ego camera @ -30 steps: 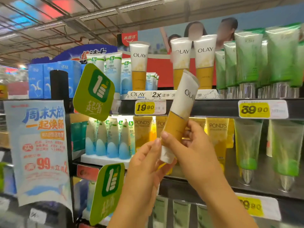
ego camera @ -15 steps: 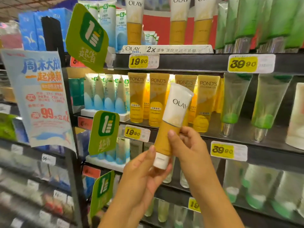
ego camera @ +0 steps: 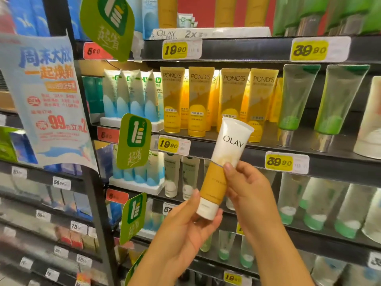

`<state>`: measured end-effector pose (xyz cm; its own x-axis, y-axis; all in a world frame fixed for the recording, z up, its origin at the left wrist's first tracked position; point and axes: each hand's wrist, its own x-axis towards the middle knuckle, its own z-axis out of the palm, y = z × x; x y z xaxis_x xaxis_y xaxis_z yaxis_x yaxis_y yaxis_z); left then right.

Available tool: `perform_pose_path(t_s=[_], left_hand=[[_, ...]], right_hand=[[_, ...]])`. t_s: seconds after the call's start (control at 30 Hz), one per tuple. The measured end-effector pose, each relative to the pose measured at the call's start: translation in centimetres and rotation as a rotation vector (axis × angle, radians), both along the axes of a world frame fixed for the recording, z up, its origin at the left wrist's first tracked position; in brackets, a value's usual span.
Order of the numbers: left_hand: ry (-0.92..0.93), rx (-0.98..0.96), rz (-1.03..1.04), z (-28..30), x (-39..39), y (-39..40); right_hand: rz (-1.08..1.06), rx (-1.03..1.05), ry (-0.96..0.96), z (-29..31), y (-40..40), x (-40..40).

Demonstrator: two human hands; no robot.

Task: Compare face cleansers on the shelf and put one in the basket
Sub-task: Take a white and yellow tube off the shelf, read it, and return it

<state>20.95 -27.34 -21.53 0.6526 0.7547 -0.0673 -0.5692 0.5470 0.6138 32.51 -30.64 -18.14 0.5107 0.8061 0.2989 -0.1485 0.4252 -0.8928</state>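
A white and yellow Olay cleanser tube point(ego camera: 226, 159) is held in front of the shelves, cap down and leaning right. My right hand point(ego camera: 250, 190) grips its yellow middle, thumb on the front. My left hand point(ego camera: 191, 221) cups the white cap end from below, thumb against the tube's side. Behind it stand yellow Pond's tubes point(ego camera: 198, 100) on the middle shelf point(ego camera: 206, 141). More Olay tubes point(ego camera: 168, 11) stand on the top shelf. No basket is in view.
Green tubes point(ego camera: 294, 104) fill the shelves at right, blue and white tubes point(ego camera: 127, 100) at left. Green promo tags point(ego camera: 134, 141) stick out from the shelf edges. A hanging paper poster point(ego camera: 47, 96) covers the left rack. Yellow price labels point(ego camera: 280, 162) line the rails.
The view has dropped from the top shelf to the middle and lower shelves. The Olay tube has come down with both hands, still held the same way.
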Motion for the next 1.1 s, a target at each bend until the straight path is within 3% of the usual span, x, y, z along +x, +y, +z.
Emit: perform_pose_path(t_s=[0.43,0.67,1.1], left_hand=[[-0.04,-0.063,-0.237,-0.4,-1.6,2.6],[-0.059,-0.067,-0.247,-0.7,-2.2,3.0],[-0.051,-0.04,-0.186,-1.8,-2.4,2.8]], right_hand=[[-0.187,0.118,0.024,-0.8,1.6,-2.8],[-0.194,0.131,0.059,-1.4,1.6,-3.5],[-0.21,0.03,-0.083,-1.7,0.3,-3.9]])
